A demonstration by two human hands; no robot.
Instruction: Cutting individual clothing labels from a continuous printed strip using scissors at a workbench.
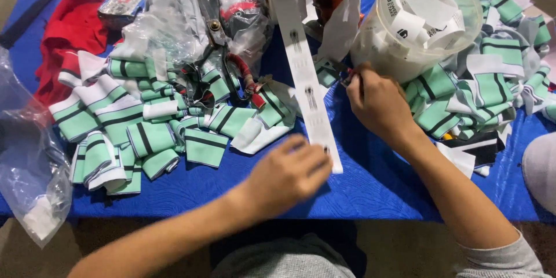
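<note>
Head view: left hand pinches the white label strip at six o'clock, while right hand grips small snips closed at one o'clock.

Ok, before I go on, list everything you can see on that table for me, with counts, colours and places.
label strip: one, white with small dark marks, runs from top centre down to the left hand
tub: one, clear plastic, holds cut white labels, top right
striped cuffs, left pile: many, green, white and black, left and centre
striped cuffs, right pile: many, same colours, right of the tub
scissors: one pair, dark metal, top centre
plastic bags: several, clear, top centre; one more at the left edge
red cloth: one, top left
table cover: one, blue
left hand: holds the strip's lower end
right hand: beside the tub, pinching something small, too hidden to tell
</note>
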